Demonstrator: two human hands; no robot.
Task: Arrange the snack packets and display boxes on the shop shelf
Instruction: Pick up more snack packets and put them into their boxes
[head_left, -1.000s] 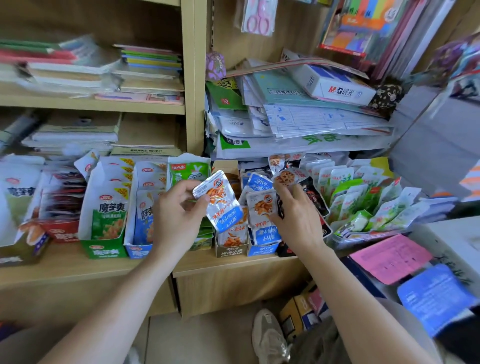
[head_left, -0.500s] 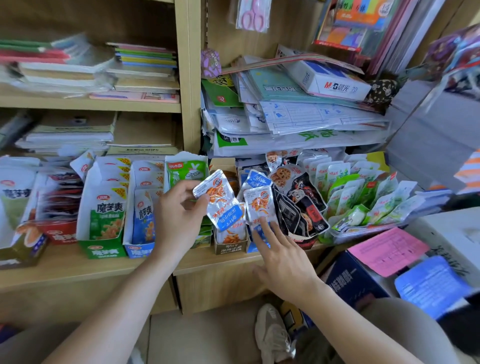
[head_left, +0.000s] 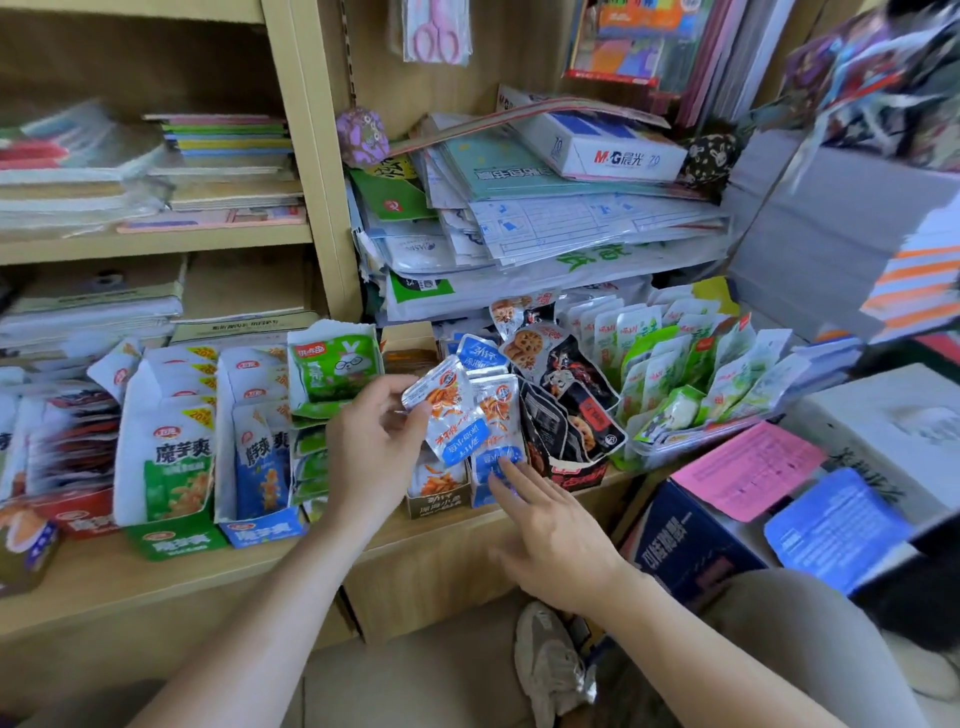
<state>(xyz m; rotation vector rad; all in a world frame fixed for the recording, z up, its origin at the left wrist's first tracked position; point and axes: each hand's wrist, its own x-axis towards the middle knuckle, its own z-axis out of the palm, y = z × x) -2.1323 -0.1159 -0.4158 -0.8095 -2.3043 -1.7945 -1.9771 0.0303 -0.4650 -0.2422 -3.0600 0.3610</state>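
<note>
Silver foil with a blue band marks the snack packet (head_left: 449, 410) that our left hand (head_left: 374, 447) pinches between thumb and fingers, tilted, just in front of the small display boxes at the middle of the wooden shelf (head_left: 104, 577). Our right hand (head_left: 550, 535) is relaxed with fingers spread, fingertips at the lower front of the upright packets (head_left: 501, 410) of the same kind; blur hides whether they press. Boxes stand tight side by side at the near shelf edge: a green display box (head_left: 174, 543) to the left, black packets (head_left: 576, 395) and green-and-white packets (head_left: 691, 374) to the right. We see free room near us, below that edge; a dark blue carton (head_left: 685, 545) bearing pink paper (head_left: 748, 467) crowds the right.
</note>
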